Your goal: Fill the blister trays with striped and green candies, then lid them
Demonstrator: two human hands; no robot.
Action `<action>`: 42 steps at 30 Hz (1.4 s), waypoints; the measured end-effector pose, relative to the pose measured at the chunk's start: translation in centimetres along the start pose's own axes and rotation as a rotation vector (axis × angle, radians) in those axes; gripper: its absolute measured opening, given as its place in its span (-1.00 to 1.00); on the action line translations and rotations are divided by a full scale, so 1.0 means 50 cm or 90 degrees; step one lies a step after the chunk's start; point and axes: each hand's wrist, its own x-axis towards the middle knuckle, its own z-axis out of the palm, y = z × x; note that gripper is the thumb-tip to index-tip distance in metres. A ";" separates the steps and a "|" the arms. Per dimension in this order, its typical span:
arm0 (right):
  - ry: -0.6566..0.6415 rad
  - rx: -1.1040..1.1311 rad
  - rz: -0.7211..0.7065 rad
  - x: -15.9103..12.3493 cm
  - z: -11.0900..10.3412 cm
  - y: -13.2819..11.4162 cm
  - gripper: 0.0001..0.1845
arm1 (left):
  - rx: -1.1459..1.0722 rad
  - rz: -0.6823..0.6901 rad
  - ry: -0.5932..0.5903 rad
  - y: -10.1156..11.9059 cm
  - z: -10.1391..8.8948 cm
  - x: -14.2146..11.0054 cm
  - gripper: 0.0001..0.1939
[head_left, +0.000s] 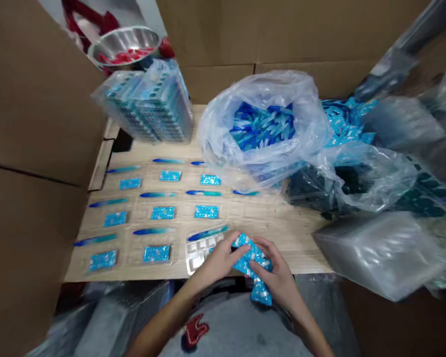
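Observation:
Close to my body, over the table's front edge, both hands grip blue printed packets (pixel 261 292). My left hand (pixel 223 258) pinches their upper left end. Curled round the right side of them, my right hand (pixel 277 270) presses with its thumb; how many packets there are I cannot tell. Just left of my left hand lies a clear plastic tray (pixel 196 258) with small compartments, a blue pen-shaped piece (pixel 208 233) across its top. Further left, rows of similar clear trays each hold a blue pen-shaped piece (pixel 154 231), most with a flat blue packet (pixel 156 253) below it.
A plastic bag (pixel 219 124) full of blue pieces (pixel 263 124) stands at the back. Behind the rows are stacked packs (pixel 159 104) and a metal bowl (pixel 124 39) of red pieces. Clear wrapped packs (pixel 379 253) crowd the right; cardboard walls (pixel 215 29) surround the table.

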 end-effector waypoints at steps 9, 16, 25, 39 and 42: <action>0.105 0.089 0.047 0.011 -0.099 0.026 -0.36 | 0.179 0.042 0.150 0.000 0.063 0.145 -0.68; 0.096 0.135 0.079 0.006 -0.096 0.046 -0.33 | 0.371 0.096 0.215 -0.022 0.103 0.155 -0.80; 0.020 0.089 -0.004 -0.024 -0.158 -0.056 -0.49 | 0.402 0.287 0.216 -0.033 0.057 0.124 -0.75; 0.434 -0.475 -0.335 0.370 -0.357 -0.519 -0.86 | 0.356 0.366 0.194 -0.079 0.026 0.021 -0.70; 0.438 -0.510 -0.364 0.340 -0.379 -0.497 -0.89 | 0.340 0.318 0.188 -0.105 0.013 0.016 -0.66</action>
